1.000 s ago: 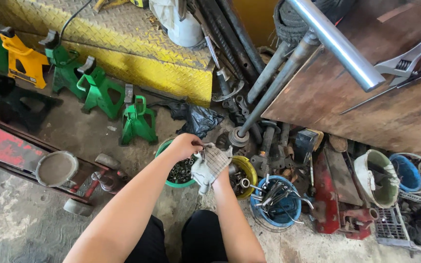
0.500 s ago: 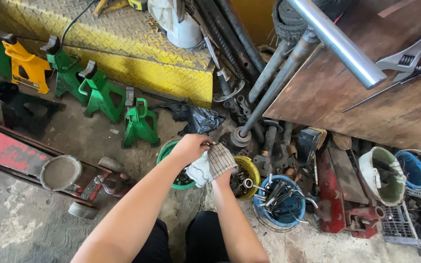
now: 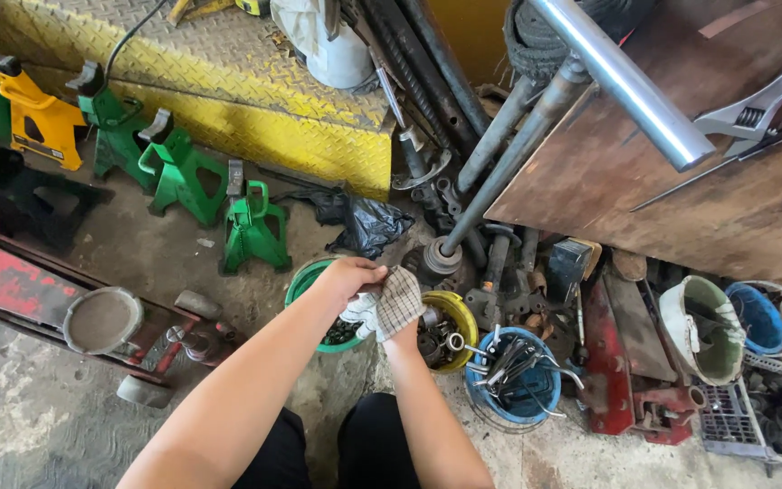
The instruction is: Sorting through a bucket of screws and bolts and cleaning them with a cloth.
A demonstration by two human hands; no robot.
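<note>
Closest in, both forearms reach forward over dark trousers (image 3: 319,453) to meet above the floor. The left hand (image 3: 348,276) is curled down over a checked rag (image 3: 389,306), fingers closed on its top edge; the right hand (image 3: 398,319) lies beneath the cloth and is mostly covered by it, so its grip cannot be told. The rag hangs between the two hands, directly above the gap between two small containers.

Just under the hands sit a green bucket (image 3: 305,281) of small dark parts on the left and a yellow bucket (image 3: 459,312) of metal fittings on the right. Beside that, a blue bucket (image 3: 522,398) bristles with wrenches. To the left lies a red floor jack (image 3: 11,294) with its round saddle (image 3: 101,319). To the right are a red metal tool (image 3: 613,367), a pale green bucket (image 3: 699,330), another blue tub (image 3: 758,317) and a wire basket (image 3: 726,417).

The floor (image 3: 29,417) is stained, gritty concrete. Farther back, green jack stands (image 3: 183,172) and a yellow jack stand (image 3: 42,122) line up before a yellow tread-plate platform (image 3: 228,100). A black plastic bag (image 3: 364,222) lies crumpled near steel pipes (image 3: 509,154) leaning against a brown wooden board (image 3: 699,208), on which an adjustable wrench (image 3: 762,104) rests.
</note>
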